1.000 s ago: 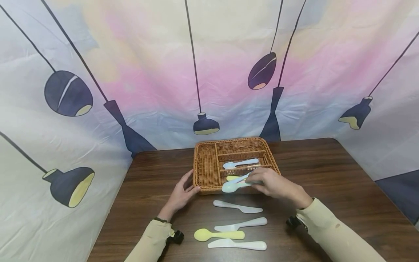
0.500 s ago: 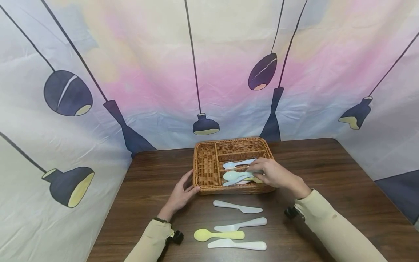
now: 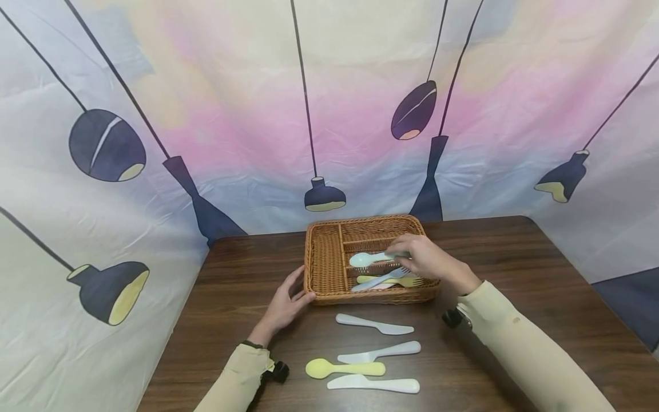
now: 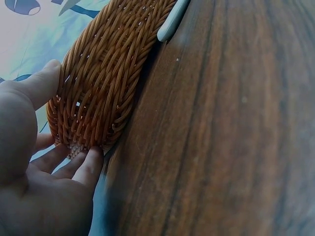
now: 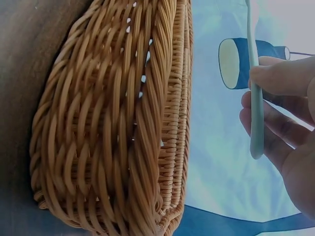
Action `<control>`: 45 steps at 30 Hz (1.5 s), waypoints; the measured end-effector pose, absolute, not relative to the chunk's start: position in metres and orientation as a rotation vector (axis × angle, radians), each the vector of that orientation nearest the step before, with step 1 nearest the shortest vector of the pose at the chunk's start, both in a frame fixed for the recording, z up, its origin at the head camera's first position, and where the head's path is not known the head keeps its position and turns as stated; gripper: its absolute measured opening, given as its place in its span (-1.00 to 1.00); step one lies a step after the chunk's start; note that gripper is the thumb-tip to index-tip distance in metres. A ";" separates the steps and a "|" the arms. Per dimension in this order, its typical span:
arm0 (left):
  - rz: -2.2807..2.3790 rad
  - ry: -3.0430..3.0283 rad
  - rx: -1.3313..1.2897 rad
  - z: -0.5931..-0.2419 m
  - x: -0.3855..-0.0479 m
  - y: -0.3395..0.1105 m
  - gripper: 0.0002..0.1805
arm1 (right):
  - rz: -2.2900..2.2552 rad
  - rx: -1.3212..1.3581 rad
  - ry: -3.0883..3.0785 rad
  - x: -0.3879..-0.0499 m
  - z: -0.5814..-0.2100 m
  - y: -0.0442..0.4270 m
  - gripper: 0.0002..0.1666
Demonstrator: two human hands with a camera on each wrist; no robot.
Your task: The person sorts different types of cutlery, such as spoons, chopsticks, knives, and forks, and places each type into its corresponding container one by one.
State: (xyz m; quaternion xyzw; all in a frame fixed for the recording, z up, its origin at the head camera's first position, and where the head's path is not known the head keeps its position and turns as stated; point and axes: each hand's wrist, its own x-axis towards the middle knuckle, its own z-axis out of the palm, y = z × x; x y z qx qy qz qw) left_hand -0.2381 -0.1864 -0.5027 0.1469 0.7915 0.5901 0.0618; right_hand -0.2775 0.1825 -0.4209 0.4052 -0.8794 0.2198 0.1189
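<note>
A mint-green spoon [image 3: 363,260] is pinched by its handle between the thumb and fingers of my right hand [image 3: 426,257], over the middle compartment of a wicker cutlery basket [image 3: 325,257]. The right wrist view shows the spoon handle [image 5: 256,118] held above the basket's rim. My left hand [image 3: 282,308] grips the basket's front left corner; in the left wrist view the thumb [image 4: 47,81] lies at the rim and the fingertips at the lower edge. A light blue fork [image 3: 378,280] crosses a yellow fork [image 3: 412,282] in the front compartment, with a pale pink piece partly hidden beneath.
Before the basket on the wooden table [image 3: 231,286] lie a white knife [image 3: 373,324], another white knife [image 3: 380,352], a yellow spoon [image 3: 345,368] and a third white knife [image 3: 373,384]. A cloth printed with lamps [image 3: 257,114] hangs behind the table.
My right hand has carried the mint-green spoon back from the front compartment to above the middle one. The light blue fork stays behind in the front compartment. My left hand has not moved.
</note>
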 end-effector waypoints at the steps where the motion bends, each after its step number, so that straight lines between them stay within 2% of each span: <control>1: 1.789 2.389 0.443 -0.506 -0.240 -0.187 -0.14 | 0.651 1.174 -2.584 -0.279 -0.420 0.182 -0.70; 22: 1.820 2.375 0.445 -0.518 -0.245 -0.190 -0.14 | 0.675 1.022 -2.670 -0.314 -0.432 0.188 -0.71; 45: 1.831 2.373 0.478 -0.519 -0.246 -0.190 -0.14 | 0.720 0.924 -2.733 -0.310 -0.438 0.193 -0.64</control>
